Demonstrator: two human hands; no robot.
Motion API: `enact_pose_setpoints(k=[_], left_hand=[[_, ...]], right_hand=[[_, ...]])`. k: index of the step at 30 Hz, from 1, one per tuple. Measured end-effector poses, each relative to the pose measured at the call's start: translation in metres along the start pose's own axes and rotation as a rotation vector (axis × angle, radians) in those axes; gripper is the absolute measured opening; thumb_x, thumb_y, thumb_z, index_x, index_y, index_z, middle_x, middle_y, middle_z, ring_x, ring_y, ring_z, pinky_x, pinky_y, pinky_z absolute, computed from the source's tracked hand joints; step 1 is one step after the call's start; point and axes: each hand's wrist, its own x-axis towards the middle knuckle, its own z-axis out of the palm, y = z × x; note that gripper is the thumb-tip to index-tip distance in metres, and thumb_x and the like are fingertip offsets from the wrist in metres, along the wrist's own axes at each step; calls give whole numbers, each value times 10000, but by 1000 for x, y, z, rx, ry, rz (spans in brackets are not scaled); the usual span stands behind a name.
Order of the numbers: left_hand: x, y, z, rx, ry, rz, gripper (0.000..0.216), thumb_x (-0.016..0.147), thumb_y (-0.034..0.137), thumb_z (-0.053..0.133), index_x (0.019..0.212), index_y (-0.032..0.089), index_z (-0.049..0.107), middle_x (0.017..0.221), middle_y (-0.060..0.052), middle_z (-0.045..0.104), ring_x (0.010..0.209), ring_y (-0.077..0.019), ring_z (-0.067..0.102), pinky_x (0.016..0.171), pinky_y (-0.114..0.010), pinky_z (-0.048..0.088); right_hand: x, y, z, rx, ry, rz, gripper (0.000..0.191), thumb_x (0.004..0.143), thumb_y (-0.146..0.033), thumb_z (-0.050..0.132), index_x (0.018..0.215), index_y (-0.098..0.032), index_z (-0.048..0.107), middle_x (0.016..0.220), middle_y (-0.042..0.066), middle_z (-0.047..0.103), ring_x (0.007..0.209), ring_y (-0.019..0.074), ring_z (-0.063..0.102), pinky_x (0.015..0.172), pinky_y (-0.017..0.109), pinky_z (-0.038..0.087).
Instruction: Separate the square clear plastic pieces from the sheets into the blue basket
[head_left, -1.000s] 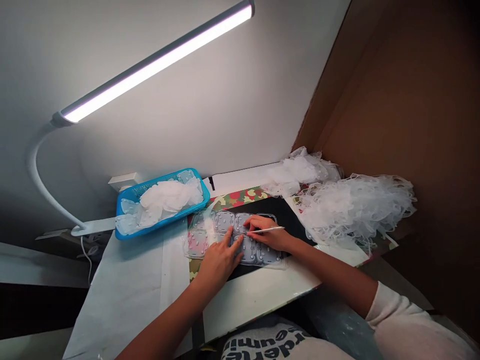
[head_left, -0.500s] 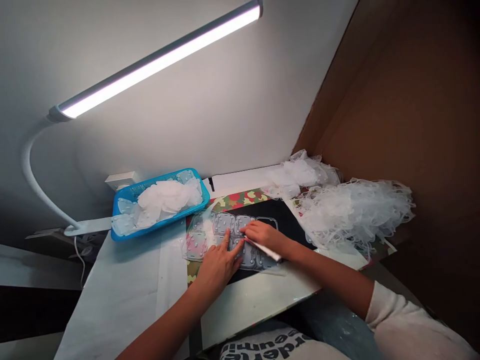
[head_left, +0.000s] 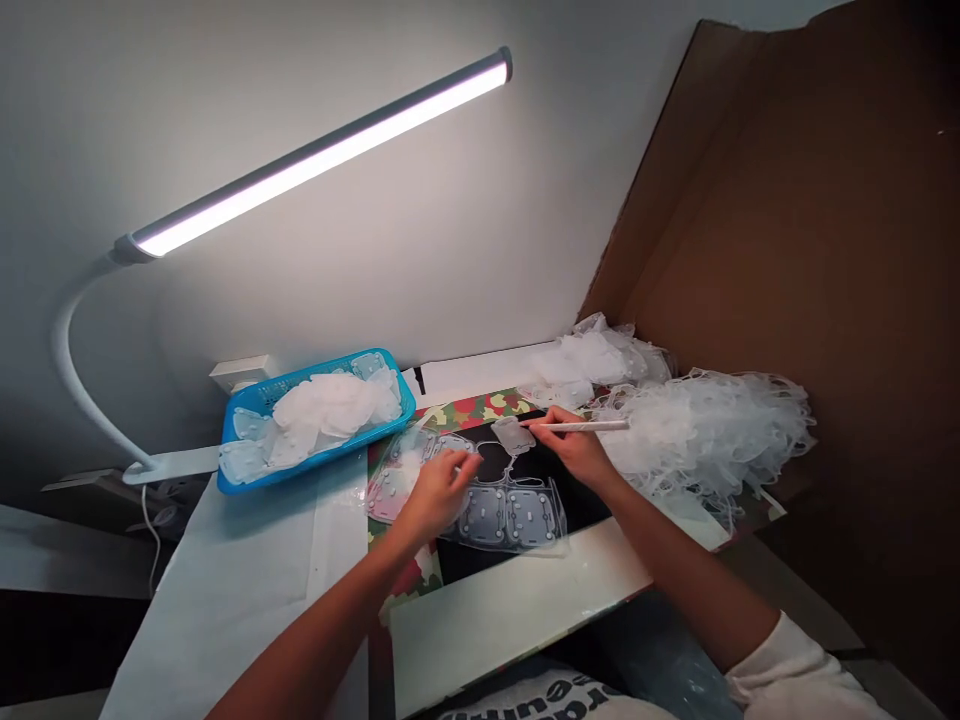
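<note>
A clear plastic sheet (head_left: pixel 521 518) with rows of rounded, die-cut-looking pieces lies on a black mat (head_left: pixel 480 566). My left hand (head_left: pixel 439 490) is over the sheet's middle with curled fingers; what they pinch, if anything, is hidden. Between the fingers of my right hand (head_left: pixel 574 445) is a slim white pen-like tool (head_left: pixel 589 427), pointing right. At those fingertips hangs a small translucent rounded piece (head_left: pixel 514 436), above the far edge of the sheet. Below the piece, an opening in the sheet shows black.
A blue basket (head_left: pixel 315 457) of translucent pieces stands at the back left. Heaps of stringy clear offcuts (head_left: pixel 712 430) and thin white pieces (head_left: pixel 600 355) lie to the right. A lit lamp (head_left: pixel 330 155) hangs above; a cardboard panel (head_left: pixel 787 200) rises at the right.
My right hand moved up and to the right, lifting a piece out of the sheet. The left hand rose from pressing flat, and its fingers curled in. The view shifted slightly.
</note>
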Motion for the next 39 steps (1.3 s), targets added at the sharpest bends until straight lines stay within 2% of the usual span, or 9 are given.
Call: enact_pose_setpoints(k=[3, 6, 11, 16, 21, 26, 30, 36, 39], left_hand=[[31, 5, -2, -290, -101, -194, 797, 926, 666, 115, 937, 148, 720, 717, -88, 693, 546, -160, 589, 490, -260, 432], [46, 4, -3, -539, -229, -335, 731, 815, 781, 334, 772, 140, 682, 582, -55, 634, 459, -137, 526, 425, -232, 341], [41, -4, 3, -476, -220, -271, 453, 564, 543, 789, 687, 147, 606, 565, 15, 585, 455, -86, 455, 449, -206, 287], [30, -8, 8, -384, -124, -143, 252, 708, 387, 687, 748, 155, 597, 707, -4, 630, 614, -115, 531, 566, -222, 366], [15, -8, 1, -281, -35, -32, 30, 749, 189, 556, 765, 184, 531, 787, 7, 643, 758, -140, 552, 685, -238, 381], [9, -15, 1, -195, 14, 11, 12, 817, 199, 494, 817, 194, 505, 793, 14, 632, 732, -139, 553, 675, -239, 387], [10, -20, 4, -213, 8, -16, 112, 786, 242, 602, 878, 183, 577, 809, 2, 659, 729, -150, 575, 668, -242, 404], [6, -17, 2, -287, 1, -40, 172, 795, 336, 620, 787, 164, 618, 735, -7, 626, 671, -143, 539, 597, -226, 388], [1, -17, -5, -294, -11, -55, 191, 832, 349, 571, 875, 169, 620, 776, -12, 633, 667, -145, 547, 573, -224, 398]], right_hand=[[-19, -33, 20, -50, -103, -72, 205, 908, -374, 558, 771, -224, 584, 1027, 43, 742, 865, 211, 671, 750, 317, 484], [-29, -51, 33, -63, -242, -101, 176, 901, -343, 570, 768, -230, 592, 1028, 33, 747, 851, 207, 675, 731, 310, 475], [-13, -37, 33, 176, -260, 105, 242, 824, -375, 647, 690, -203, 542, 1021, 50, 736, 886, 197, 644, 767, 310, 455], [10, -8, 28, 289, -322, 340, 310, 723, -456, 724, 664, -196, 565, 850, 39, 717, 856, 196, 607, 767, 310, 426], [12, -3, 37, 262, -400, 347, 354, 721, -493, 720, 644, -205, 530, 674, 1, 641, 704, 166, 546, 604, 265, 365], [13, -3, 44, 244, -460, 316, 343, 770, -478, 662, 667, -197, 495, 645, -31, 567, 603, 115, 439, 548, 243, 274], [11, -3, 48, 208, -425, 259, 324, 785, -432, 636, 661, -203, 443, 625, -47, 513, 601, 116, 452, 557, 238, 282], [21, 7, 37, -432, -122, 64, 166, 838, -244, 507, 681, -200, 477, 737, 16, 612, 743, 167, 534, 661, 268, 330], [31, 15, 14, -490, -121, 84, 162, 810, -230, 536, 662, -205, 475, 688, 2, 594, 692, 163, 520, 643, 266, 325]])
